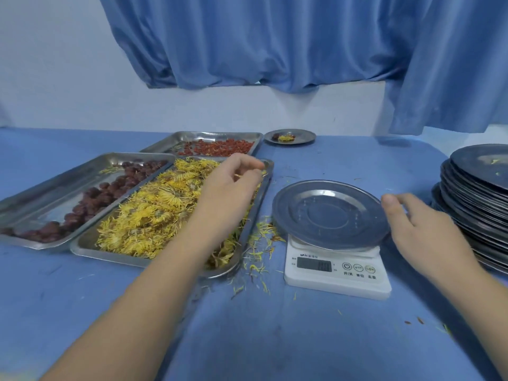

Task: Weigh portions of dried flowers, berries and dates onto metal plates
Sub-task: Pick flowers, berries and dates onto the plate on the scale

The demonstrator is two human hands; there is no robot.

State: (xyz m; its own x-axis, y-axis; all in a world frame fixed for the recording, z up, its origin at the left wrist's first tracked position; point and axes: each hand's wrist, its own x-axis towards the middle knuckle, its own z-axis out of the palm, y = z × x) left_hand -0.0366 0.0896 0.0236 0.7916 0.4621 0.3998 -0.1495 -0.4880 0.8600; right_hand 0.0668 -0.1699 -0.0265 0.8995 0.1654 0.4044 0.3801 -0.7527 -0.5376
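- Fingers (248,164) of left hand (229,188) pinching dried flowers (154,213); right hand (423,229) slack beside plate (330,215).
- Could shed petals crossing to scale (338,281), or nudge plate, skewing reading.

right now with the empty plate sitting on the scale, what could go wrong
1. The plate is wider than the scale and overhangs it; the right hand at its rim could nudge it and skew the reading.
2. The left hand pinches dried flowers over the tray; carrying them across may shed more petals, like the loose petals already lying between tray and scale.
3. The display is too blurred to read, so a missed tare is possible.
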